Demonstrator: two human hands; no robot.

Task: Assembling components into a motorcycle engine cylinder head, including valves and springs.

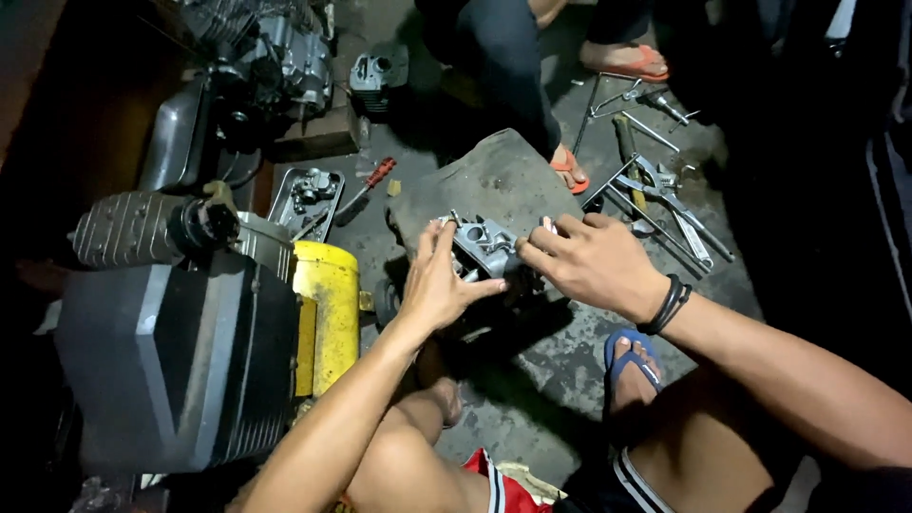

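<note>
A grey metal engine part (483, 245) rests on a dark worn mat (494, 182) on the concrete floor. My left hand (439, 283) grips its near left side, fingers wrapped over the edge. My right hand (594, 261) holds its right side, fingertips pressed on the top; a black band circles that wrist. Both hands cover the lower half of the part.
A yellow container (328, 309) and large dark engine casing (180, 361) stand at left. A metal tray (306, 199) with small parts and a red-handled screwdriver (370, 182) lie behind. Wrenches and tools (655, 190) are scattered at right. Another person's sandalled feet (570, 166) are beyond the mat.
</note>
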